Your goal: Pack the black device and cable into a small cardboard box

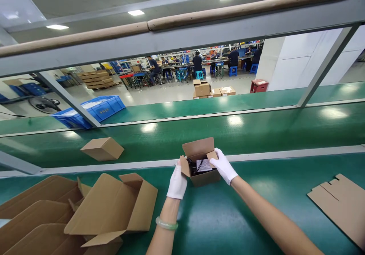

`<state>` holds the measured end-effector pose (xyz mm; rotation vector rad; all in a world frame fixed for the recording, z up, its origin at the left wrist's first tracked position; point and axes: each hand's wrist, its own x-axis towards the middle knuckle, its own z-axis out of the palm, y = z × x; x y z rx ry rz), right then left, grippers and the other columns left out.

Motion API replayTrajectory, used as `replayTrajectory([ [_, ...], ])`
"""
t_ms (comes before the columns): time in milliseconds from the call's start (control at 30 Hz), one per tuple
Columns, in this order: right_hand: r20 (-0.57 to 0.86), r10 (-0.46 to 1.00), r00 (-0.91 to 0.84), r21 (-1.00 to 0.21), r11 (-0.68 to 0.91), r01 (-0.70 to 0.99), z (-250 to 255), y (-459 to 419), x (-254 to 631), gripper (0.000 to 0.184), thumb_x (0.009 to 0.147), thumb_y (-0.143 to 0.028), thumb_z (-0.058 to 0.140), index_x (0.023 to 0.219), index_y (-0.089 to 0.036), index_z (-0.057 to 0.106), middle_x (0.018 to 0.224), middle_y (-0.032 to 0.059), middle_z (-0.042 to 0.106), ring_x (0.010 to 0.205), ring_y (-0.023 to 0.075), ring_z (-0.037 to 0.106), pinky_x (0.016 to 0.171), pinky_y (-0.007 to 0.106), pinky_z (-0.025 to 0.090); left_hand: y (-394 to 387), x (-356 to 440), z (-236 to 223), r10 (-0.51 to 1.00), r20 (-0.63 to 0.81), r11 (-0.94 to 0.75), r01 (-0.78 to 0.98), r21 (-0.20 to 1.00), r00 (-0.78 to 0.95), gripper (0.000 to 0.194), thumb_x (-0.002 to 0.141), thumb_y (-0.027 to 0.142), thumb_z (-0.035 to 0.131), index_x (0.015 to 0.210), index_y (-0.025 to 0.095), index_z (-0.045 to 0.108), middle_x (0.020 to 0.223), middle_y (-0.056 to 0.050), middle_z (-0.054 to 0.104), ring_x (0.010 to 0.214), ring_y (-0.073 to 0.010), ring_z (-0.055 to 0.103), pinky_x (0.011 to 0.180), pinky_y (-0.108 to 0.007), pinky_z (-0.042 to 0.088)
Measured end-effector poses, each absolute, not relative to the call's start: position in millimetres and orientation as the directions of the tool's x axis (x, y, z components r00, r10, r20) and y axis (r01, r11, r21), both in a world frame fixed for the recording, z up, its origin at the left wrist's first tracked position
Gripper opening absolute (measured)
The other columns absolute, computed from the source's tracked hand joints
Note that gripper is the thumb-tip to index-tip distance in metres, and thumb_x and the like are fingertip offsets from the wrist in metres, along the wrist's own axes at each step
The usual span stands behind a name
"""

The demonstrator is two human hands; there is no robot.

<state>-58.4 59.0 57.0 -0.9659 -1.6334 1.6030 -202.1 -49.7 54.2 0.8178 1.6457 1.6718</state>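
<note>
A small brown cardboard box (205, 179) with its lid raised sits between my hands at the far edge of the green work surface. Inside lie black cables (194, 167) and a white printed paper (204, 165); whatever is under them is hidden. My left hand (177, 182), in a white glove, grips the box's left side flap (185, 166). On the opposite side my right hand (224, 165), also gloved, has its thumb and fingers closed around the right flap (212, 157).
Several open cardboard boxes (105, 205) crowd the left. Flat cardboard (342, 205) lies at the right. Beyond a pale rail, a closed carton (102, 148) rests on the green belt (159, 144). A blue crate (99, 108) stands behind a metal post (68, 99). People sit farther back.
</note>
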Motion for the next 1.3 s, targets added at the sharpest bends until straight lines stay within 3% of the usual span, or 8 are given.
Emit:
replayTrajectory([
  [200,-0.008,0.84,-0.542,-0.999,-0.031,-0.034,53.7,47.8,-49.5,0.054,0.067,-0.031,0.052,0.118,-0.02,0.04,0.122,0.0102,0.055,0.111,0.0246,0.054,0.099,0.042,0.042,-32.5,-192.8,71.3,0.918,-0.064,-0.002,-0.168,0.986,-0.39,0.067,0.072,0.042,0.07,0.127,0.017,0.041,0.129,-0.015,0.056,0.116,-0.0257,0.056,0.102,-0.041,0.046],
  [333,0.094,0.816,-0.57,-0.977,-0.035,-0.211,51.5,48.3,-47.3,0.053,0.066,-0.032,0.056,0.115,-0.023,0.041,0.13,0.0093,0.05,0.122,0.0245,0.047,0.107,0.042,0.035,-35.6,-194.8,68.1,0.915,-0.082,-0.005,-0.215,0.977,-0.395,0.059,0.067,0.038,0.071,0.115,0.018,0.044,0.124,-0.016,0.059,0.113,-0.0271,0.059,0.099,-0.044,0.047],
  [500,0.076,0.793,-0.605,-0.976,-0.065,-0.207,48.0,55.7,-42.0,0.02,0.064,-0.03,0.058,0.074,-0.022,0.043,0.125,0.0077,0.053,0.115,0.0282,0.05,0.099,0.045,0.041,-47.4,-196.0,59.3,0.895,-0.007,-0.079,-0.174,0.982,-0.447,0.038,0.07,0.052,0.062,0.077,0.02,0.041,0.142,-0.014,0.042,0.122,-0.03,0.051,0.1,-0.044,0.043],
  [700,0.207,0.59,-0.781,-0.961,0.272,-0.049,66.6,74.1,-18.7,0.016,0.077,-0.034,0.043,0.073,-0.02,0.049,0.126,0.0106,0.053,0.118,0.0264,0.048,0.103,0.047,0.034,-74.0,-207.4,59.4,0.941,0.148,-0.127,0.087,0.988,-0.305,0.048,0.074,0.066,0.052,0.085,0.02,0.05,0.148,-0.015,0.034,0.135,-0.0339,0.034,0.108,-0.049,0.03],
  [800,0.147,0.503,-0.852,-0.867,0.48,0.134,84.6,74.1,-8.2,0.023,0.071,-0.037,0.059,0.084,-0.02,0.049,0.139,0.0126,0.042,0.124,0.0281,0.043,0.101,0.046,0.036,-83.6,-211.0,68.0,0.967,0.179,-0.086,0.427,0.9,-0.181,0.055,0.067,0.061,0.066,0.099,0.021,0.045,0.153,-0.016,0.019,0.138,-0.0342,0.024,0.11,-0.052,0.025],
  [933,0.099,0.413,-0.905,-0.646,0.718,0.257,95.8,70.3,-6.1,0.051,0.057,-0.037,0.076,0.098,-0.02,0.05,0.144,0.0157,0.034,0.123,0.0324,0.043,0.098,0.047,0.038,-84.7,-207.8,81.7,0.98,0.109,0.011,0.589,0.808,-0.168,0.059,0.059,0.042,0.075,0.103,0.021,0.042,0.145,-0.016,0.031,0.13,-0.0325,0.037,0.105,-0.05,0.035],
  [1133,0.28,0.26,-0.924,-0.375,0.916,0.144,89.4,77.3,-14.2,0.062,0.064,-0.047,0.071,0.116,-0.017,0.055,0.128,0.0162,0.05,0.108,0.0303,0.053,0.091,0.044,0.044,-75.5,-212.5,87.8,0.977,0.19,-0.063,0.721,0.69,-0.096,0.064,0.067,0.041,0.07,0.123,0.02,0.048,0.133,-0.013,0.048,0.121,-0.0294,0.047,0.105,-0.048,0.039],
  [1300,0.298,0.189,-0.936,-0.203,0.97,0.132,90.8,80.8,-16.6,0.05,0.079,-0.054,0.057,0.115,-0.02,0.059,0.123,0.0143,0.054,0.095,0.0272,0.057,0.083,0.041,0.044,-73.2,-220.6,89.2,0.981,0.182,-0.062,0.767,0.638,-0.073,0.056,0.076,0.048,0.062,0.123,0.018,0.055,0.133,-0.015,0.051,0.12,-0.029,0.051,0.105,-0.047,0.041],
])
